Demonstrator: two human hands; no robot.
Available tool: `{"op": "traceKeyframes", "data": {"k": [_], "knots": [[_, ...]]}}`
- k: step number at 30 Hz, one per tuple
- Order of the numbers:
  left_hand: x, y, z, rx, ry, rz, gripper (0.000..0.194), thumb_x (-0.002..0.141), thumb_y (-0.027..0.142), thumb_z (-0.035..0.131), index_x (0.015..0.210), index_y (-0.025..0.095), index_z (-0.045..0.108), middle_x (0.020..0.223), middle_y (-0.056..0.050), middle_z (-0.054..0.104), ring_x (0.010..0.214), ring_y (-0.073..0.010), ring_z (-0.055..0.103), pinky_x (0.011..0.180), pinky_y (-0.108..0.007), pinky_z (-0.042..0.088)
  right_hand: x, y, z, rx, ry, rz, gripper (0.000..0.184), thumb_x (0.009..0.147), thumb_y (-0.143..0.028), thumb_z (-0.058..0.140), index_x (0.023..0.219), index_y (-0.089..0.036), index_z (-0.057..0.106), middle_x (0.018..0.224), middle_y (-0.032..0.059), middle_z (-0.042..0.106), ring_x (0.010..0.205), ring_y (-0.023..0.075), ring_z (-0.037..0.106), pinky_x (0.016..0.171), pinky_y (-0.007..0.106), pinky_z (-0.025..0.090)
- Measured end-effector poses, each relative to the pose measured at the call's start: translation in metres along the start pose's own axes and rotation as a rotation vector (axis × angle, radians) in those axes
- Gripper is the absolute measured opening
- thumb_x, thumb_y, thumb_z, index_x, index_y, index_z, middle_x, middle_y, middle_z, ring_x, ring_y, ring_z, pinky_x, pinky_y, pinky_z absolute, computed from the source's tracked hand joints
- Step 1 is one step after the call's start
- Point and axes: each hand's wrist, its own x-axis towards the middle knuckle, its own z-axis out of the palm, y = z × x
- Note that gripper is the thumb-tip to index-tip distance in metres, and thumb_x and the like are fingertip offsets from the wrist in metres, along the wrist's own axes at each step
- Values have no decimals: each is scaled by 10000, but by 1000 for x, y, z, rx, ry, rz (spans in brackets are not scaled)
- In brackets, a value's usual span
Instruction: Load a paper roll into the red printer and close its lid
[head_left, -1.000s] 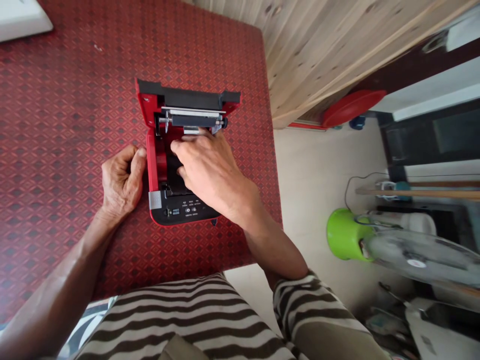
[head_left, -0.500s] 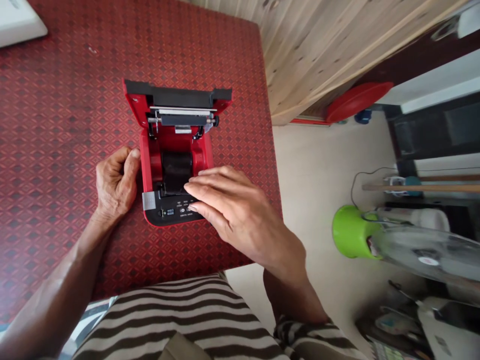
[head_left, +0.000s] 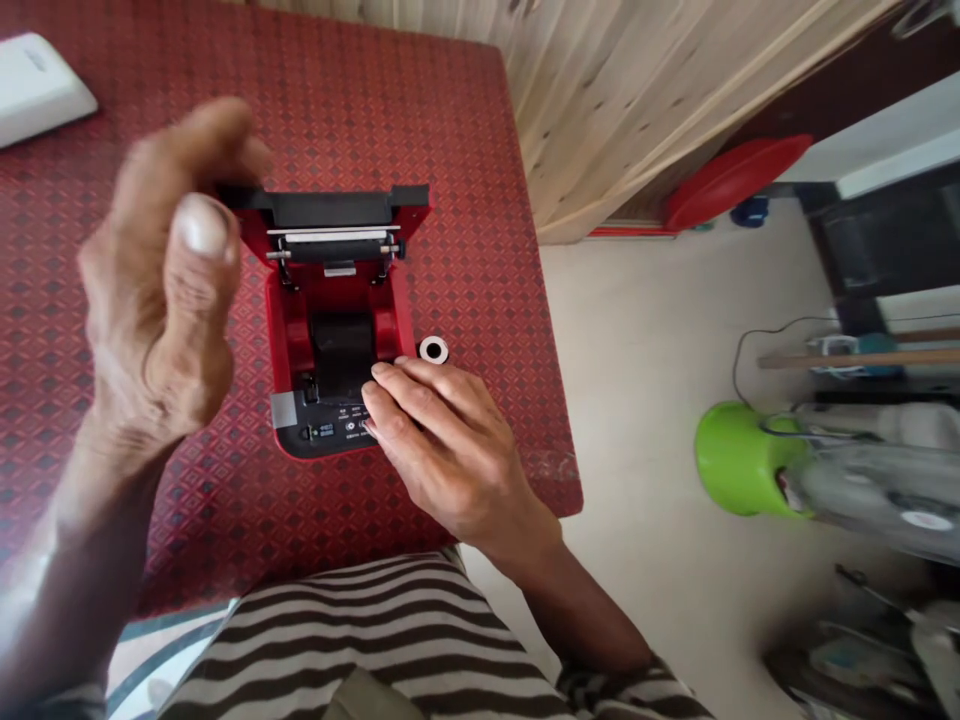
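A red and black receipt printer (head_left: pixel 409 310) stands on the table with its lid (head_left: pixel 337 208) raised, showing a roller and a dark inner compartment (head_left: pixel 343 350). My left hand (head_left: pixel 169 270) is up beside the lid's left corner, somewhat blurred, thumb and fingers apart; whether it touches the lid I cannot tell. My right hand (head_left: pixel 457 445) rests with fingers stretched over the printer's front right edge, by the button panel (head_left: pixel 330 425). Just right of the printer is a small white paper roll (head_left: pixel 433 349) with a dark core.
A red patterned cloth covers the table (head_left: pixel 465 130). A white device (head_left: pixel 45 90) lies at the far left corner. Wooden panelling (head_left: pixel 600 120) borders the back. On the floor to the right are a lime green bucket (head_left: pixel 731 455) and a red basin (head_left: pixel 735 180).
My left hand has left the printer's left side and risen to the lid's corner, its fingers opening. My right hand has shifted slightly, and the small paper roll has come into view.
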Motion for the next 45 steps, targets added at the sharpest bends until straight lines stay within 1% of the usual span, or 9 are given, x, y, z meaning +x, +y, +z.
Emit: {"op": "traceKeyframes", "data": {"k": [3, 14, 24, 32, 37, 39, 41, 43, 45], "knots": [[-11, 1, -7, 174, -165, 195, 632, 1072, 546, 268, 1439, 143, 587, 1290, -102, 676, 1217, -235, 607, 1102, -424, 464, -4, -4, 1, -30, 28, 3, 237, 941, -146, 701, 1166, -73, 718, 1239, 125, 770, 1166, 260, 695, 998, 409, 592], [-86, -23, -2, 172, -260, 378, 610, 964, 526, 568, 1492, 224, 546, 1360, -168, 622, 1328, -376, 585, 1119, -550, 477, -12, -15, 2, -96, 30, 59, 259, 986, -281, 665, 1179, -118, 720, 1229, 93, 779, 1185, 234, 676, 1022, 391, 539], [-93, -31, 1, 236, -248, 404, 738, 890, 553, 677, 1549, 295, 468, 1403, -143, 595, 1353, -382, 564, 1105, -571, 495, -17, -14, 2, -140, 98, 62, 214, 961, -258, 700, 1122, -123, 739, 1170, 64, 802, 1124, 231, 695, 950, 393, 522], [-96, -30, 4, 194, -254, 283, 721, 824, 555, 764, 1486, 392, 528, 1409, -76, 609, 1352, -377, 574, 1131, -562, 474, -20, -14, 6, -127, 131, 65, 227, 951, -252, 711, 1128, -111, 737, 1163, 73, 804, 1097, 234, 712, 931, 393, 539], [-92, -25, 2, 216, -256, 338, 665, 888, 608, 657, 1484, 339, 541, 1363, -105, 619, 1318, -370, 594, 1112, -583, 476, -20, -8, 1, -26, 176, 108, 271, 941, -220, 711, 1188, -108, 704, 1174, 114, 794, 1129, 234, 716, 966, 394, 578], [-93, -25, 0, 193, -200, 361, 601, 934, 594, 588, 1447, 281, 589, 1356, -130, 610, 1304, -357, 593, 1100, -585, 477, -21, 2, 0, 31, 266, 168, 266, 936, -193, 706, 1194, -126, 701, 1159, 124, 790, 1113, 228, 721, 973, 396, 587], [-95, -27, 0, 153, -1, 323, 529, 952, 573, 554, 1331, 226, 680, 1256, -132, 644, 1231, -323, 612, 1067, -560, 488, -22, 15, 1, 78, 364, 283, 185, 951, -165, 673, 1131, -163, 718, 1090, 101, 793, 1041, 207, 733, 938, 384, 593], [-98, -31, 0, 52, 195, 160, 415, 954, 521, 566, 1158, 201, 734, 1031, -89, 681, 1024, -251, 655, 951, -477, 524, -24, 25, 7, 138, 400, 427, 125, 981, -149, 615, 1027, -190, 724, 990, 64, 784, 951, 177, 735, 866, 349, 595], [-100, -35, 0, -142, 186, -109, 263, 946, 444, 602, 979, 206, 707, 813, -26, 642, 785, -175, 617, 779, -374, 506, -24, 29, 14, 205, 387, 501, 149, 1000, -147, 576, 951, -199, 707, 920, 40, 762, 878, 157, 724, 792, 318, 588]]}}
